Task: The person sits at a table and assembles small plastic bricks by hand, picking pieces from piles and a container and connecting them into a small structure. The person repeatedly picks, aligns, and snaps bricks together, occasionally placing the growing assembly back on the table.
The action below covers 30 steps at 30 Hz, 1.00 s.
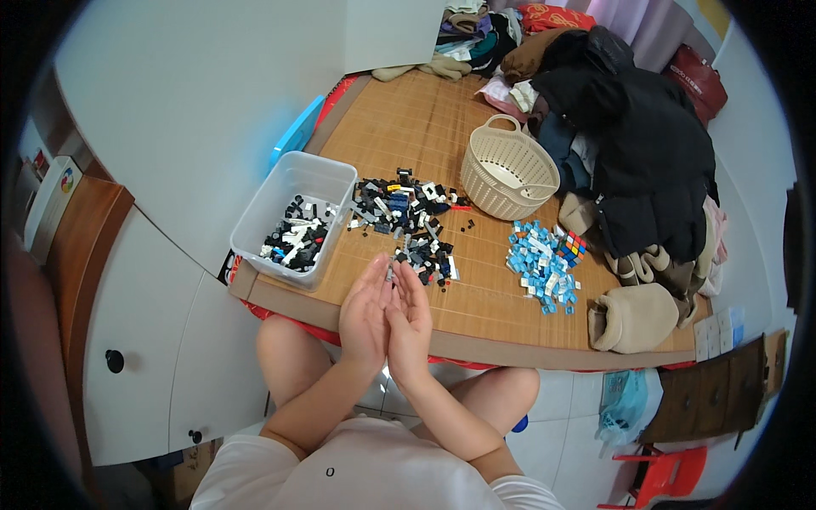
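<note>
My left hand [365, 316] and my right hand [410, 327] are side by side at the table's near edge, palms turned inward and touching. The fingers of both are stretched out, with the fingertips at the near side of a pile of small building bricks [429, 259]. A bit of grey shows between the fingertips, but whether it lies in the hands or behind them I cannot tell. Left of the hands stands a clear plastic box [330, 174] with black, white and grey bricks in its bottom. A larger brick pile [399, 204] lies beyond.
A beige basket [510, 183] stands farther right. Near it are light-blue and white small pieces [540, 263] and a puzzle cube [572, 248]. Dark clothes [654, 153] heap along the right. A blue lid [297, 132] leans behind the box. A mat covers the table [484, 327].
</note>
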Motion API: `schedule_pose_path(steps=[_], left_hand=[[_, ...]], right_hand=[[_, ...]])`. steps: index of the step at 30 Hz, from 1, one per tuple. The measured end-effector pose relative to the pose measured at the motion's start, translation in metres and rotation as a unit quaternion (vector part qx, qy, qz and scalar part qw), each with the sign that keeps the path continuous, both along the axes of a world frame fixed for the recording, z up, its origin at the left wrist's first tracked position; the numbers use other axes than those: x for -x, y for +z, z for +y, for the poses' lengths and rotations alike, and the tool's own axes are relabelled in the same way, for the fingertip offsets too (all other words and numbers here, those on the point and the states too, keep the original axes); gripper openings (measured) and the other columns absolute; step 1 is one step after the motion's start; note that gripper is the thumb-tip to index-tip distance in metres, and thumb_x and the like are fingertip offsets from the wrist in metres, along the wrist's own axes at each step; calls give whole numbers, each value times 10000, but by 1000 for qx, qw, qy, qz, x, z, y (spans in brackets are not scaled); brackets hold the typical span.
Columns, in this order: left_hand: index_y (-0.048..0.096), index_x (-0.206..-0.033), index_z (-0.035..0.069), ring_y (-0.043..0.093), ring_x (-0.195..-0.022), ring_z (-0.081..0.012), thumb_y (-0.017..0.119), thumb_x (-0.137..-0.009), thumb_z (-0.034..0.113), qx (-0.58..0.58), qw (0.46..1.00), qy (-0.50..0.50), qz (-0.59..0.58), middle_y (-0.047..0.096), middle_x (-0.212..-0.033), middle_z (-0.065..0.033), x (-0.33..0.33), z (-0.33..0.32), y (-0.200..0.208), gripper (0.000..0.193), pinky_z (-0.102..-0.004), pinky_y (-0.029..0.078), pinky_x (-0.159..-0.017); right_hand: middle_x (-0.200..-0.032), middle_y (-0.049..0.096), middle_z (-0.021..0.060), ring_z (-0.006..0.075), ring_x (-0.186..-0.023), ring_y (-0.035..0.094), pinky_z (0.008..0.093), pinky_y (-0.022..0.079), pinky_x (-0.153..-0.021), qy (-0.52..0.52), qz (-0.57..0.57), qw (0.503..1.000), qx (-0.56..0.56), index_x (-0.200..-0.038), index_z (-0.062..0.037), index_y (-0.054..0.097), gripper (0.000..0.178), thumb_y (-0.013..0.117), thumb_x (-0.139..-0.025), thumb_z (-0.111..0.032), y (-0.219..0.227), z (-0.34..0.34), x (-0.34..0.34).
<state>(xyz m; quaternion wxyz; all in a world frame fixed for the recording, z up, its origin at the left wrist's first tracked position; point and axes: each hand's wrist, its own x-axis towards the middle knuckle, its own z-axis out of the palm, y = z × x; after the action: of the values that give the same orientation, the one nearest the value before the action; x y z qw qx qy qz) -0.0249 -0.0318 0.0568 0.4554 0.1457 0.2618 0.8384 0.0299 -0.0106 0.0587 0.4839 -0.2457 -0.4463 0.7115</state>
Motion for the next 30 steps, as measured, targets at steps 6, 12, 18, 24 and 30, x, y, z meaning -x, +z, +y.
schedule_pose_path(steps=[6, 12, 18, 24, 30], left_hand=[[278, -1334, -51, 213, -1332, -238, 308, -885, 150, -27, 995, 82, 49, 274, -1406, -152, 31, -15, 36, 493, -349, 151, -1104], [276, -1319, -87, 237, -1320, -248, 299, -893, 135, -47, 987, 149, 31, 281, -1389, -182, 67, -27, 46, 481, -349, 190, -1102], [290, -1324, -67, 248, -1318, -241, 307, -900, 164, -27, 982, 172, 67, 296, -1387, -174, 92, -34, 45, 484, -347, 179, -1094], [322, -1326, -33, 268, -1312, -225, 303, -897, 176, 19, 974, 196, 116, 342, -1372, -156, 102, -38, 44, 477, -339, 161, -1086], [321, -1323, -41, 266, -1311, -235, 297, -892, 162, 32, 977, 179, 110, 346, -1366, -165, 95, -38, 50, 477, -345, 171, -1088]], right_hand=[[-1361, 332, 149, 226, -1297, 279, 331, 198, -1081, 77, 47, 996, -14, -1335, 19, 291, 549, 334, -796, 114, 33, -8, 33], [-1367, 311, 167, 239, -1303, 263, 339, 185, -1090, 132, 57, 989, -26, -1334, 34, 279, 553, 310, -787, 111, 42, -15, 74], [-1375, 302, 167, 237, -1312, 252, 344, 174, -1095, 153, 36, 987, -33, -1335, 38, 276, 573, 306, -768, 117, 41, -16, 97], [-1378, 304, 163, 220, -1315, 254, 343, 174, -1092, 156, -3, 987, -33, -1342, 25, 272, 580, 321, -771, 113, 42, -14, 97], [-1347, 358, 144, 205, -1288, 305, 313, 217, -1065, 154, 7, 988, -22, -1353, -4, 278, 582, 375, -783, 69, 34, -9, 94]])
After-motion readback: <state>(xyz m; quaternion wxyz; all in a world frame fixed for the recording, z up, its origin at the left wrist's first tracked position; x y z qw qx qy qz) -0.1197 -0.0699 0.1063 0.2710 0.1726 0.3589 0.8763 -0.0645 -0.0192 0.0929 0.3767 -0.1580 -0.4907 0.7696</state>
